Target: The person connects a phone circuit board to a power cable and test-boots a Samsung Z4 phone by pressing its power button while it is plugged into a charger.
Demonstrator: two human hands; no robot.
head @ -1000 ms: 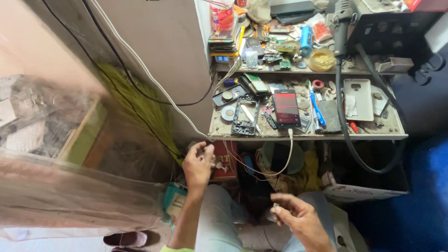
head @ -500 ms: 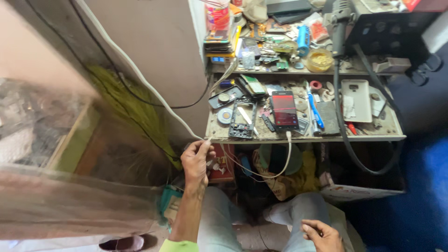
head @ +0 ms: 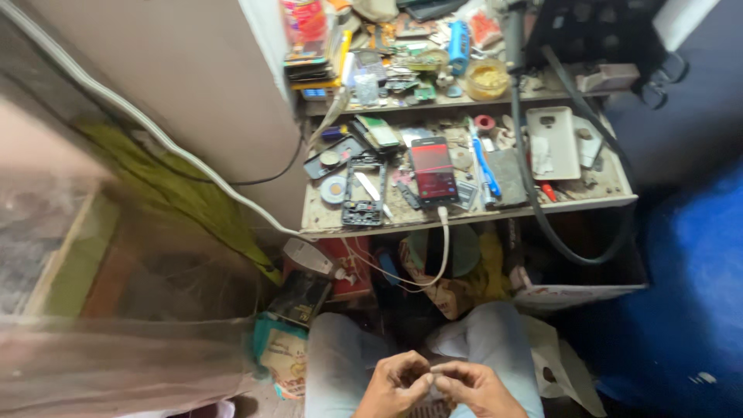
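Both hands now lowered together over lap, left hand [head: 396, 383] and right hand [head: 472, 387] pinching something unclear

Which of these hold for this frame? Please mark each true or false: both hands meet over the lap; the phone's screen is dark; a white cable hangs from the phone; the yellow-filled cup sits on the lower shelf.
1. The left hand and right hand meet over the lap. True.
2. The phone on the bench has a dark screen. False: it is lit, reddish.
3. A white cable hangs from the phone's near end. True.
4. The yellow-filled cup sits on the lower shelf. False: it stands on the upper shelf.
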